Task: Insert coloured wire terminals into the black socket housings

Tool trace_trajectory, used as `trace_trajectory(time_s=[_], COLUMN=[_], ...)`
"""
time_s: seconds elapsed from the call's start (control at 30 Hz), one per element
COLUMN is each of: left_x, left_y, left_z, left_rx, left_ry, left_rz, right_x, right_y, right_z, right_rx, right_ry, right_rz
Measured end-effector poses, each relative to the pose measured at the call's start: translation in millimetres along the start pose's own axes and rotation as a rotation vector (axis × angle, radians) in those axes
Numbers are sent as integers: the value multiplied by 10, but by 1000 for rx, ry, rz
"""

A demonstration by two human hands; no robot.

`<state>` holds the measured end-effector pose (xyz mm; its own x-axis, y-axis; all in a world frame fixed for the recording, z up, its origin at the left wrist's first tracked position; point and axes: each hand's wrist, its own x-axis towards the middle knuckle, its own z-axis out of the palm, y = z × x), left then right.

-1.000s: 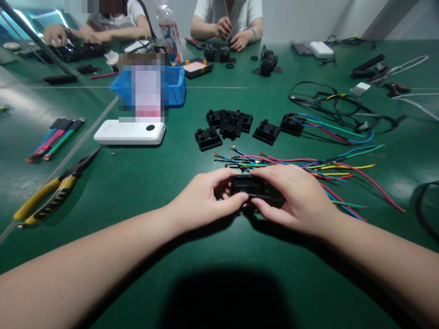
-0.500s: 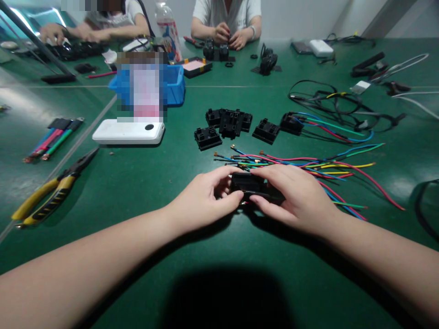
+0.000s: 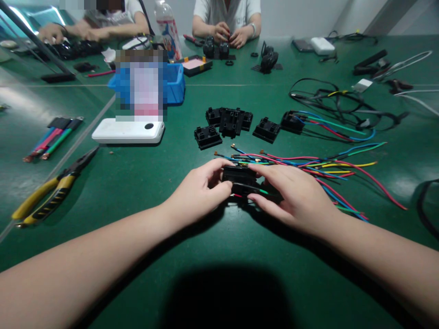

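A black plastic housing [image 3: 240, 174] is held low over the table between my two hands. My left hand [image 3: 206, 186] grips its left end, thumb on the near side and fingers behind. At the right end, my right hand [image 3: 295, 189] is closed around it, fingertips at the top edge and thumb on the near side. A black-sleeved wire with a green part [image 3: 263, 192] runs along the near face into my right hand. A bit of red shows beneath. Just behind my hands lie loose coloured wires [image 3: 308, 158] with metal terminals.
Several black housings [image 3: 230, 122] lie beyond the wires, one wired [image 3: 292, 121]. Left are a white power bank [image 3: 126, 131], yellow-black pliers [image 3: 56, 189] and heat-shrunk wires [image 3: 53, 137]. A blue bin [image 3: 175, 84] stands behind. Black cables [image 3: 343, 100] lie right. Two people sit opposite.
The housing and my left hand have shifted slightly left. My right thumb and fingers have spread a little, and the wire's green part and some red now show.
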<state>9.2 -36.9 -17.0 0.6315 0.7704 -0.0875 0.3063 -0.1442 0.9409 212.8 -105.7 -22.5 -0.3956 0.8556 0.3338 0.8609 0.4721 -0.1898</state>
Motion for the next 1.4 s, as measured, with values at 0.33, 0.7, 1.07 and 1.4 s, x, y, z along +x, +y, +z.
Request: trace_trajectory(time_s=[0.33,0.7,1.07,1.4], left_x=[3,18,16,14], left_y=[19,27,31,8], left_z=[-3,15,-6,2], left_rx=[-113,-346,-419,-449], left_ry=[-73,-30,-45,-52], left_rz=[-43,-90,-119,-125], right_x=[8,0,-57,-56], right_y=[12,2,11,64], right_z=[-8,-27,-60,10], right_rx=[2,23,66,209], right_ry=[-33,25,193,81], right_rz=[-19,-39,-186,-214])
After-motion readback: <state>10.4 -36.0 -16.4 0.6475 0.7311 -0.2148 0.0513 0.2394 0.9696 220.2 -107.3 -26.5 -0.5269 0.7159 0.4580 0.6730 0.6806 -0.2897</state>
